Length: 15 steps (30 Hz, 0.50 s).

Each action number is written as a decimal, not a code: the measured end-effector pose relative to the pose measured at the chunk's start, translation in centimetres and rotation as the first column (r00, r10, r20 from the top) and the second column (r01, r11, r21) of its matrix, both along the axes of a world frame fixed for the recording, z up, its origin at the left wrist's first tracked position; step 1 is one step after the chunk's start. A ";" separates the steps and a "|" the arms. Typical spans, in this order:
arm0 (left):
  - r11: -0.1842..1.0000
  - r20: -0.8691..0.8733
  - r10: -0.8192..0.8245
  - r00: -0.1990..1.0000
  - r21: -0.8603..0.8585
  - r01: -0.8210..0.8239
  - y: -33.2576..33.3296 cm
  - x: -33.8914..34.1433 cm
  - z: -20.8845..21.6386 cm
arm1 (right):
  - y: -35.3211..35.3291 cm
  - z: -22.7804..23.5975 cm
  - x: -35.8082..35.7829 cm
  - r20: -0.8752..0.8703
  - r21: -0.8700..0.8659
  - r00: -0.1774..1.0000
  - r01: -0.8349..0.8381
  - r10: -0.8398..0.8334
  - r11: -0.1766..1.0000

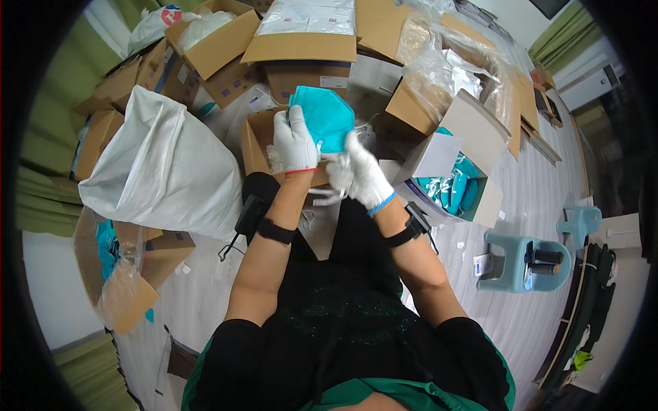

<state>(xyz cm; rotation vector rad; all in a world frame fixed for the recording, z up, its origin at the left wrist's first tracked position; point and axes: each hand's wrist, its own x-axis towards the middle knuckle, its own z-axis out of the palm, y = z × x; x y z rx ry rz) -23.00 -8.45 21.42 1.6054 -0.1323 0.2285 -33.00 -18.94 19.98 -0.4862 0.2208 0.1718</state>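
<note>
A teal face mask (323, 118) is held up in front of me, above a small open cardboard box (256, 145). My left hand (293, 144), in a white knitted glove with a red cuff, grips its left edge. At its lower right is my right hand (358, 175), gloved in white with a blue cuff. Its fingers are curled, and white straps (329, 198) hang from them; slight blur hides the exact grip. To the right, an open white carton (489, 198) holds several teal masks (452, 188) with white straps.
A large white woven sack (164, 168) stands at left. Behind are several open cardboard boxes, one with white packs (307, 17). Clear plastic film (432, 65) drapes over the right ones. A blue stool (510, 264) bears dark objects; another box (137, 277) lies at lower left.
</note>
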 end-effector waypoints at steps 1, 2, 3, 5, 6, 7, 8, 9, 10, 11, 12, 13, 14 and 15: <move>0.999 0.017 0.035 0.999 0.013 -0.035 0.4 0.1 -0.3 | 0.5 0.2 -0.6 0.039 0.035 0.979 -0.201 0.200 0.979; 0.998 0.025 0.059 0.998 0.033 -0.060 1.0 0.3 -0.6 | 1.2 0.4 -0.9 0.060 -0.198 0.982 -0.166 0.181 0.966; 0.995 0.034 0.083 0.996 0.054 -0.085 1.6 0.4 -0.9 | 1.4 0.9 -1.1 0.020 -0.320 0.979 -0.187 0.205 0.929; 0.995 -0.002 0.069 0.998 0.068 -0.069 2.3 0.4 -0.9 | 1.4 2.9 -1.3 -0.060 -0.546 0.971 -0.226 0.232 0.807; 0.998 -0.049 0.034 0.998 0.061 -0.031 2.7 0.1 -1.1 | 0.8 2.6 -1.6 -0.099 -0.391 0.962 -0.272 0.253 0.879; 0.999 -0.091 -0.003 0.996 0.046 0.007 2.7 -0.3 -0.9 | 0.9 2.5 -1.3 -0.121 -0.162 0.983 -0.159 0.141 0.974; 0.996 -0.104 -0.058 0.993 -0.076 0.050 2.4 -0.6 -1.2 | 1.1 2.4 -0.6 -0.170 0.072 0.985 -0.022 0.034 0.997; 0.976 -0.110 -0.114 0.987 -0.198 0.090 1.7 -1.0 -1.6 | 1.0 2.1 0.0 -0.243 0.293 0.968 0.129 -0.057 0.947; 0.939 -0.109 -0.168 0.980 -0.320 0.125 1.2 -1.4 -2.2 | 0.0 0.9 0.6 -0.115 0.550 0.989 -0.013 0.091 0.835; 0.959 -0.129 -0.201 0.971 -0.226 0.169 1.1 -1.9 -3.1 | 0.6 2.0 1.8 -0.291 0.433 0.950 0.238 -0.116 0.870; 0.871 -0.170 -0.263 0.950 -0.465 0.158 0.4 -2.5 -3.9 | 0.6 1.4 3.6 -0.328 0.329 0.922 0.315 -0.205 0.890; 0.728 -0.190 -0.338 0.922 -0.674 0.128 -0.2 -3.2 -5.0 | 0.3 0.3 5.3 -0.354 0.221 0.885 0.392 -0.302 0.893; 0.927 -0.126 -0.183 0.975 -0.352 0.128 -0.3 -2.1 -6.7 | -0.1 -1.1 6.6 -0.309 0.366 0.923 0.339 -0.230 0.867; 0.846 -0.017 -0.260 0.965 -0.485 0.219 -1.5 -3.8 -3.5 | -2.7 -3.7 7.4 -0.256 0.499 0.942 0.319 -0.215 0.805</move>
